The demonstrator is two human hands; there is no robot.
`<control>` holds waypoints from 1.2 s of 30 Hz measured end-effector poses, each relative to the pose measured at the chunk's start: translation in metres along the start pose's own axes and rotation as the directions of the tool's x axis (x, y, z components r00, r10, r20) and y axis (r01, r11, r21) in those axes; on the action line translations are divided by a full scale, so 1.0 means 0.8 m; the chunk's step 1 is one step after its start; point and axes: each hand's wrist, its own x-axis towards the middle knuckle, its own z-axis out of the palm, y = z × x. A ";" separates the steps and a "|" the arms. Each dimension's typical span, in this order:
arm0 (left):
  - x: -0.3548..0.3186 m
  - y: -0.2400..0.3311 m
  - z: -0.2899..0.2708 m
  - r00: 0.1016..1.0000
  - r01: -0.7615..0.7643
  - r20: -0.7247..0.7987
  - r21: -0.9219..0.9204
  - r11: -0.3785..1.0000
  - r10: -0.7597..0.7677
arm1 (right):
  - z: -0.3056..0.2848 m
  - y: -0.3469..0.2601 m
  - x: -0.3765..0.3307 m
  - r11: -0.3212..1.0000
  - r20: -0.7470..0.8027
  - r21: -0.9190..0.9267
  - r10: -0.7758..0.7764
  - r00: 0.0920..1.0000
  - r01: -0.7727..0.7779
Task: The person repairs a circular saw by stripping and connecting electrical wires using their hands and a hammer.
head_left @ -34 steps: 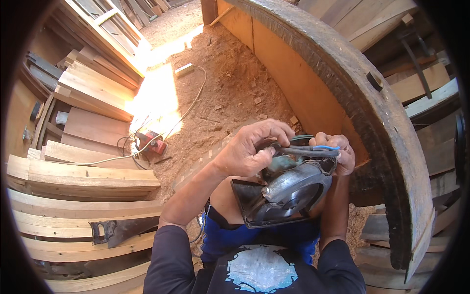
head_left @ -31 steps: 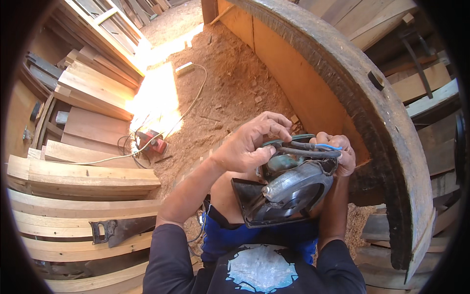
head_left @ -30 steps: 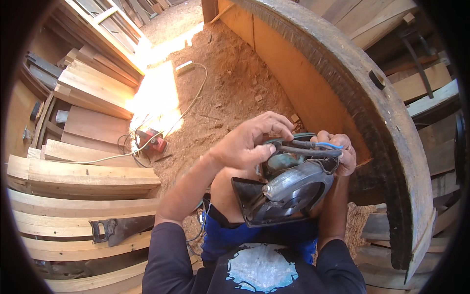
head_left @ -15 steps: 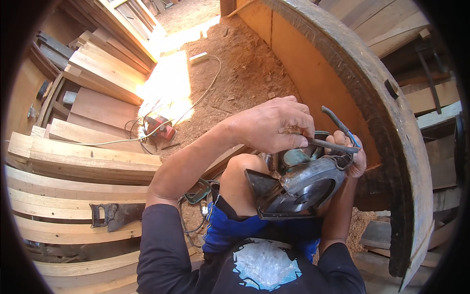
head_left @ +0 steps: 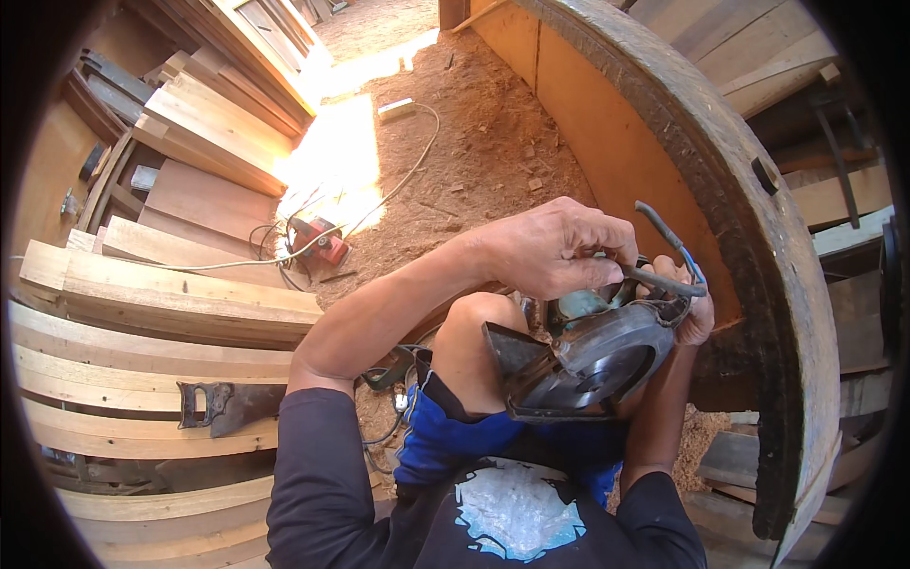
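A circular saw (head_left: 607,339) with a grey blade guard and green motor body rests on my lap, its round blade facing me. My right hand (head_left: 697,316) is closed round the saw's far right side, its fingers partly hidden behind a dark cable. With thumb and fingers pinched, my left hand (head_left: 559,248) grips the end of that thick black power cable (head_left: 668,283) above the saw. The cable bends back on itself at the right, where thin blue wires (head_left: 695,269) show bare of the outer sheath.
A curved wooden panel (head_left: 758,237) with a worn edge stands close at my right. Stacked planks (head_left: 171,294) fill the left, with a handsaw (head_left: 227,406) lying on them. A red power tool (head_left: 320,242) and a corded white block (head_left: 396,109) lie on the sawdust-covered floor.
The view has shifted slightly, so most things sit a little further right. My left hand still pinches the cable and my right hand still holds the saw.
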 end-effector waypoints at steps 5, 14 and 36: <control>0.000 -0.002 0.004 0.999 -0.025 -0.038 0.006 1.000 0.025 | -0.003 0.001 -0.001 0.997 -0.018 0.077 -0.001 1.000 0.002; -0.010 0.001 -0.002 0.999 0.048 -0.006 -0.065 0.997 -0.049 | -0.010 -0.002 -0.002 0.990 0.077 0.111 0.075 0.994 -0.084; -0.163 -0.100 0.003 0.853 0.414 -0.077 -0.503 0.759 -0.516 | -0.017 -0.006 -0.002 0.995 0.063 0.032 0.095 0.994 -0.097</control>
